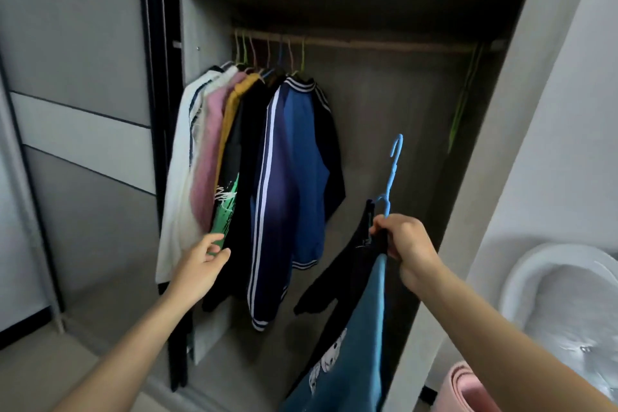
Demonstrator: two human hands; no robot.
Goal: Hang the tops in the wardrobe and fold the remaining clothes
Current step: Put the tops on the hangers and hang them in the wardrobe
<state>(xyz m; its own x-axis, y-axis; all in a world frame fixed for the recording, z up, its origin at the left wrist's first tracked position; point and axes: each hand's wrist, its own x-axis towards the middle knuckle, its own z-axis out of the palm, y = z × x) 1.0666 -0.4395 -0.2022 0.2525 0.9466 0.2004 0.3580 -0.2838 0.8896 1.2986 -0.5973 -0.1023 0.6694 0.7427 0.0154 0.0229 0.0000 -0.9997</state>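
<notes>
Along the wardrobe rail (pixel 384 43), at its left end, about seven hanger hooks (pixel 267 47) carry hung tops (pixel 294 150). One bare green hanger (pixel 466 100) dangles far right. One more, the teal-and-black top (pixel 354 344), sits on a blue hanger (pixel 391 177) well below the rail, with the right hand (pixel 404 241) fingers clamped at its neck. The left hand (pixel 200 264) fingers lie loosely apart beside the green-printed top (pixel 224 211), gripping nothing. Hanging looks nearly done, and no clothes for folding show.
</notes>
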